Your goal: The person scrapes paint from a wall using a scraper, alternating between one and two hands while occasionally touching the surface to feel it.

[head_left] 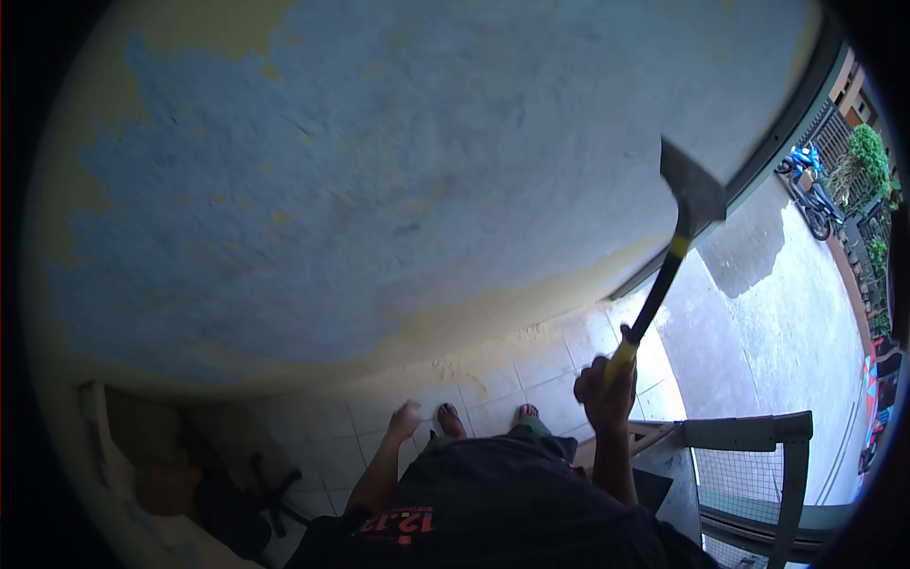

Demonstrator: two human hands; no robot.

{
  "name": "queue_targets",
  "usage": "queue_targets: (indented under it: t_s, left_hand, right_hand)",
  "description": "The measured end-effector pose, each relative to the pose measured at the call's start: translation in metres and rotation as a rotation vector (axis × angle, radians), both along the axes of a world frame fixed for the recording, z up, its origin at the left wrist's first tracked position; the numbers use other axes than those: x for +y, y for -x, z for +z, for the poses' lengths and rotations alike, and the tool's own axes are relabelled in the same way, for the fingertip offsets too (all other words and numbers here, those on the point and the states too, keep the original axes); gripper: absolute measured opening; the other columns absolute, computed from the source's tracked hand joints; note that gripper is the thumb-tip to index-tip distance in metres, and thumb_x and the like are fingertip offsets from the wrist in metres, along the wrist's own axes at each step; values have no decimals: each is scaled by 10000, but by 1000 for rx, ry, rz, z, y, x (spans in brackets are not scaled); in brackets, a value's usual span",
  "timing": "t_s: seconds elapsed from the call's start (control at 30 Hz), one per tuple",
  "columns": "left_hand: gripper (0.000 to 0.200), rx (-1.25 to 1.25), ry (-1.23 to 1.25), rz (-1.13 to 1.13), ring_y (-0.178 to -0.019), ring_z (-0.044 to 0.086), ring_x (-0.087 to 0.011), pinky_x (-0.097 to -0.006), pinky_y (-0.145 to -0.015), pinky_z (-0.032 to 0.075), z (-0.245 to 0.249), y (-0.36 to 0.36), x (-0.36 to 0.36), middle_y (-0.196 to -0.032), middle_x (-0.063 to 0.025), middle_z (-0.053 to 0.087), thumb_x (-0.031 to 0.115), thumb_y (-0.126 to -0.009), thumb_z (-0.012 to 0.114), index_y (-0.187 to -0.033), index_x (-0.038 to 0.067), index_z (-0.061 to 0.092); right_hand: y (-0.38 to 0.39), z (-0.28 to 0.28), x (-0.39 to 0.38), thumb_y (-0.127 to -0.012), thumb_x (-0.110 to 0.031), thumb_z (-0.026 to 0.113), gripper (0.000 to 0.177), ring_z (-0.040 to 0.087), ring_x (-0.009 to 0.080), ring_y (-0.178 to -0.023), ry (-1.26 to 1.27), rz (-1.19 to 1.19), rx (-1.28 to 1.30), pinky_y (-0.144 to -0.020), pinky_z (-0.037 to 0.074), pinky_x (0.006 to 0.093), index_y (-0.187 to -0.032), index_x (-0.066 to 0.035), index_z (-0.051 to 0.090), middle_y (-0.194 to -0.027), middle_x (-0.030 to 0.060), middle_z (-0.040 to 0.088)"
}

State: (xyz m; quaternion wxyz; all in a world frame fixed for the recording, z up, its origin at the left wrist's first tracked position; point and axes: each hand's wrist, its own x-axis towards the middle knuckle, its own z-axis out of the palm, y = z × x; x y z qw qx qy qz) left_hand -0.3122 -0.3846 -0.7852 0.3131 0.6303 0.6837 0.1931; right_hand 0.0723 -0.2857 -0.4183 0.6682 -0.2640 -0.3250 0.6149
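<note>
My right hand is wrapped round the yellow grip of a long-handled scraper. Its shaft is black, with a wide, flat metal blade at the top. The blade overlaps the right part of the wall in this view. Patchy grey-blue covers most of that wall, with yellow paint around the edges. Low in front of my body is my left hand, above the floor and away from the scraper; its fingers are blurred.
Pale crumbs lie on the tiled floor along the wall's foot, near my feet. A metal frame with wire mesh stands at the lower right. Another person is at the lower left, beside a dark chair base. Motorbikes are parked outside.
</note>
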Motion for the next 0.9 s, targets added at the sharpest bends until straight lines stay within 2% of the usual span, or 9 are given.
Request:
queue_targets:
  t_s: [0.03,0.17,0.37,0.4,0.43,0.47,0.6,0.73,0.9]
  left_hand:
    - [361,199,340,-173,-1039,581,-375,-439,-900,460,-92,36,-62,-1167,-180,599,199,-774,653,-1099,65,570]
    - [356,-88,526,191,-975,618,-321,-433,-839,491,-22,52,-242,-1124,-170,626,207,-803,631,-1123,65,564]
    - [274,-203,618,971,-845,669,-242,-407,-730,536,61,-76,-226,-947,-126,690,209,-830,611,-1068,76,634]
    - [274,-190,629,971,-845,669,-242,-407,-730,536,-12,-58,-267,-947,-126,690,209,-830,611,-1068,76,634]
    - [237,42,311,474,-848,671,-250,-402,-733,535,-57,-62,-304,-910,-121,695,216,-828,614,-1023,89,661]
    - [206,252,-13,-36,-850,672,-258,-398,-735,534,-69,-70,-268,-873,-115,700,223,-827,617,-978,101,688]
    - [234,47,345,373,-826,687,-236,-374,-725,533,-51,-127,-178,-862,-146,700,256,-820,617,-944,71,692]
    - [293,-100,278,326,-643,674,-202,-319,-615,524,31,-169,-76,-793,-136,681,201,-834,567,-1042,4,629]
    - [275,-250,181,308,-650,660,-177,-301,-578,499,70,-185,-8,-782,-108,658,142,-878,511,-1104,8,590]
  right_hand:
    - [-8,6,9,-992,-435,399,618,387,109,-426,-59,29,-38,-408,389,265,-1450,-73,200,-578,27,394]
    - [-56,37,32,-999,-387,404,607,401,92,-433,-149,50,-158,-411,392,249,-1436,-13,213,-580,16,407]
    - [-159,31,17,-955,-258,520,596,437,65,-437,-37,232,-446,-417,396,215,-1415,40,284,-632,10,492]
    - [-168,25,10,-955,-258,520,596,437,65,-437,-23,230,-440,-417,396,215,-1415,40,284,-632,10,492]
    - [-175,20,3,-943,-236,542,604,440,62,-443,128,241,-508,-416,395,211,-1422,25,284,-638,8,494]
    - [-181,16,-2,-931,-214,564,614,444,59,-449,277,248,-574,-415,394,207,-1429,10,284,-644,5,496]
    - [-180,-25,-12,-908,-188,537,420,460,54,-536,654,339,-266,-422,389,192,-1295,-65,432,-668,-31,457]
    - [-165,-122,-4,-909,-206,515,177,480,90,-561,908,435,753,-478,433,217,-992,-58,464,-668,-10,481]
    - [-137,-110,-12,-904,-130,496,105,508,150,-613,826,477,488,-520,461,265,-905,-31,458,-752,73,510]
